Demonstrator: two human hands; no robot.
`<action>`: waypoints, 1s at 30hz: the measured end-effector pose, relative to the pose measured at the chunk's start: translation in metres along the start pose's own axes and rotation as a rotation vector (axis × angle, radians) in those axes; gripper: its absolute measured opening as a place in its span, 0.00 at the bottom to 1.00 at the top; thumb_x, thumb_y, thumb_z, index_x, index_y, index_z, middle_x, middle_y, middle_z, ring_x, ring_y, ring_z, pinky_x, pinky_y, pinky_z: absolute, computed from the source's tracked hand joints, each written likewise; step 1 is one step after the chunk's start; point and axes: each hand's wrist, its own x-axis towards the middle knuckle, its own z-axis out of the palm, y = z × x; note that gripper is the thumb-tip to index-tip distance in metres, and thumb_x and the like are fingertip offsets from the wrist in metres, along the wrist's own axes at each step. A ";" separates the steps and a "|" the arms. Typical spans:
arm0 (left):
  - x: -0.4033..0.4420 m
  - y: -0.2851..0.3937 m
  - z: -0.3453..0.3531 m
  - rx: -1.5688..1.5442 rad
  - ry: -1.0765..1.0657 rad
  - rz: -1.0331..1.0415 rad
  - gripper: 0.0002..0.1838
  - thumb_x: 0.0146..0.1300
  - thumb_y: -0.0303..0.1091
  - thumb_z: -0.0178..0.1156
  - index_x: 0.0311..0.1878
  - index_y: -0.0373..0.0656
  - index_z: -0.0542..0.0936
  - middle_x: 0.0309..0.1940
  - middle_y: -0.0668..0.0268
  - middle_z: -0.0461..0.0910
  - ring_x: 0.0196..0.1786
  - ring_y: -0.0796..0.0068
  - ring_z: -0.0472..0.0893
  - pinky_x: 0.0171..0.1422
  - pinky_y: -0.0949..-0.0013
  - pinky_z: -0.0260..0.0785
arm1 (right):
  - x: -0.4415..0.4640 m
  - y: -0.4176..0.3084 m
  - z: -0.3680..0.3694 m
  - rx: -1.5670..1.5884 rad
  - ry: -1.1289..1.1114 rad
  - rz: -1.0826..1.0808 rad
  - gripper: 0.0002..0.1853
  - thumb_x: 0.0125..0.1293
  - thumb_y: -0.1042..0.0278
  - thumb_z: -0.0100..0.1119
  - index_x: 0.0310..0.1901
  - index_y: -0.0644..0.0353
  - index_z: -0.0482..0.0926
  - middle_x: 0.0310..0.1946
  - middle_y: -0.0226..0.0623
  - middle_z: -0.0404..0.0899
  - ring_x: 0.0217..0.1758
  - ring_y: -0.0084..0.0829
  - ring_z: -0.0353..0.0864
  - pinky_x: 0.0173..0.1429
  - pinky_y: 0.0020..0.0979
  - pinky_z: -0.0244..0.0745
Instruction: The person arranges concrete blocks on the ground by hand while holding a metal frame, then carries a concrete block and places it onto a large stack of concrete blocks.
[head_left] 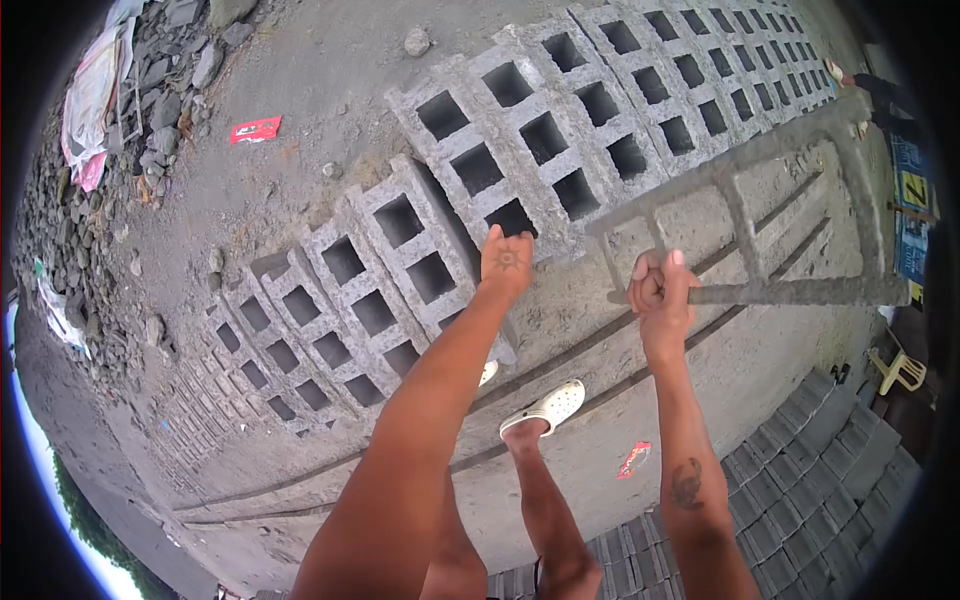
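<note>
My left hand is closed at the near edge of a grey hollow concrete block, with its fingers by the block's nearest hole. The fingertips are partly hidden. My right hand is closed around the end of a bar on a cement-crusted metal frame with several crosspieces. The frame is tilted above the ground, to the right of the hand and beside the block row. Left of my left hand stands a second group of hollow blocks, with a narrow dark gap between the two groups.
Two long dark rails run along the sandy ground near my white clogs. Grey blocks are stacked at lower right, near a yellow plastic chair. Rubble lies at upper left. Another person's hand shows at far right.
</note>
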 end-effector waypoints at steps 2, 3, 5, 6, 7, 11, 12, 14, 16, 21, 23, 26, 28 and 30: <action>-0.003 -0.005 0.001 -0.038 0.081 0.043 0.22 0.51 0.37 0.68 0.49 0.39 0.77 0.41 0.57 0.84 0.49 0.60 0.82 0.63 0.63 0.62 | 0.049 -0.034 0.034 0.114 -0.077 -0.218 0.27 0.77 0.50 0.39 0.27 0.66 0.71 0.12 0.21 0.50 0.16 0.18 0.49 0.24 0.27 0.49; -0.005 -0.007 0.005 -0.059 0.107 0.058 0.22 0.50 0.36 0.68 0.49 0.39 0.77 0.40 0.57 0.84 0.48 0.59 0.82 0.62 0.63 0.62 | 0.068 -0.049 0.051 0.171 -0.112 -0.318 0.28 0.77 0.50 0.38 0.28 0.67 0.72 0.12 0.20 0.49 0.16 0.17 0.48 0.24 0.27 0.50; -0.004 -0.008 0.014 -0.089 0.150 0.073 0.22 0.49 0.35 0.68 0.48 0.39 0.77 0.39 0.58 0.84 0.46 0.59 0.81 0.62 0.63 0.63 | 0.105 -0.064 0.078 0.260 -0.202 -0.476 0.29 0.78 0.47 0.34 0.32 0.66 0.72 0.11 0.20 0.47 0.14 0.18 0.45 0.25 0.27 0.52; -0.004 -0.008 0.018 -0.091 0.163 0.076 0.22 0.48 0.34 0.68 0.48 0.39 0.77 0.38 0.58 0.84 0.46 0.58 0.81 0.62 0.63 0.63 | 0.118 -0.055 0.091 0.281 -0.204 -0.470 0.29 0.78 0.46 0.35 0.31 0.65 0.72 0.11 0.20 0.47 0.13 0.18 0.45 0.25 0.27 0.52; -0.003 -0.010 0.021 -0.102 0.168 0.081 0.22 0.48 0.34 0.68 0.48 0.38 0.77 0.38 0.57 0.83 0.46 0.59 0.81 0.62 0.63 0.63 | 0.130 -0.039 0.104 0.303 -0.207 -0.460 0.28 0.78 0.46 0.36 0.31 0.65 0.72 0.11 0.20 0.48 0.13 0.18 0.45 0.24 0.27 0.51; 0.003 -0.017 0.038 0.125 0.300 0.125 0.23 0.47 0.34 0.69 0.48 0.37 0.76 0.39 0.57 0.83 0.46 0.60 0.81 0.63 0.64 0.63 | 0.148 0.062 0.117 0.089 -0.197 -0.090 0.27 0.76 0.47 0.43 0.28 0.65 0.72 0.10 0.21 0.50 0.11 0.18 0.48 0.19 0.27 0.50; 0.006 -0.019 0.046 0.254 0.368 0.129 0.24 0.47 0.34 0.70 0.47 0.36 0.76 0.40 0.56 0.83 0.46 0.61 0.81 0.63 0.65 0.63 | 0.152 0.054 0.117 0.113 -0.192 -0.067 0.27 0.75 0.48 0.45 0.26 0.64 0.72 0.10 0.21 0.51 0.11 0.18 0.49 0.19 0.27 0.49; 0.011 -0.021 0.080 0.622 0.530 0.127 0.24 0.46 0.34 0.70 0.47 0.37 0.76 0.40 0.56 0.83 0.45 0.61 0.81 0.63 0.65 0.63 | 0.149 0.034 0.109 0.140 -0.142 -0.072 0.27 0.75 0.49 0.45 0.25 0.64 0.71 0.09 0.20 0.53 0.10 0.18 0.50 0.18 0.26 0.49; 0.004 -0.015 0.061 0.250 0.469 0.134 0.23 0.45 0.33 0.70 0.46 0.37 0.77 0.39 0.56 0.83 0.44 0.61 0.81 0.62 0.65 0.63 | 0.156 -0.006 0.108 0.202 -0.133 -0.218 0.27 0.76 0.49 0.42 0.24 0.64 0.71 0.10 0.20 0.52 0.11 0.17 0.48 0.19 0.26 0.49; -0.002 -0.012 0.022 -0.174 0.237 0.107 0.19 0.46 0.30 0.67 0.43 0.37 0.76 0.36 0.56 0.83 0.42 0.60 0.81 0.58 0.62 0.63 | 0.166 -0.058 0.133 0.237 -0.168 -0.573 0.29 0.77 0.46 0.36 0.30 0.64 0.72 0.11 0.19 0.46 0.13 0.18 0.44 0.23 0.26 0.48; -0.001 -0.013 0.029 -0.173 0.260 0.115 0.17 0.46 0.29 0.66 0.42 0.38 0.76 0.35 0.56 0.83 0.42 0.60 0.82 0.57 0.61 0.63 | 0.159 0.012 0.145 0.134 -0.184 -0.345 0.27 0.76 0.49 0.41 0.27 0.64 0.72 0.11 0.19 0.50 0.14 0.17 0.48 0.23 0.26 0.50; -0.001 -0.012 0.034 -0.156 0.328 0.113 0.15 0.47 0.28 0.65 0.40 0.39 0.77 0.34 0.56 0.83 0.42 0.60 0.82 0.57 0.61 0.63 | 0.149 0.060 0.135 0.132 -0.195 -0.093 0.25 0.75 0.53 0.48 0.22 0.63 0.73 0.12 0.20 0.54 0.15 0.16 0.53 0.22 0.26 0.52; -0.002 -0.011 0.033 -0.151 0.325 0.127 0.15 0.47 0.28 0.65 0.40 0.38 0.77 0.34 0.56 0.83 0.41 0.60 0.81 0.56 0.61 0.63 | 0.143 0.036 0.135 0.080 -0.143 -0.185 0.26 0.75 0.53 0.47 0.22 0.63 0.72 0.11 0.21 0.54 0.14 0.16 0.53 0.21 0.25 0.51; -0.003 -0.013 0.030 -0.139 0.311 0.130 0.16 0.47 0.29 0.65 0.41 0.38 0.76 0.35 0.56 0.83 0.41 0.59 0.81 0.57 0.61 0.63 | 0.143 -0.005 0.137 0.131 -0.152 -0.324 0.26 0.75 0.53 0.45 0.22 0.64 0.72 0.11 0.21 0.54 0.15 0.17 0.52 0.21 0.25 0.51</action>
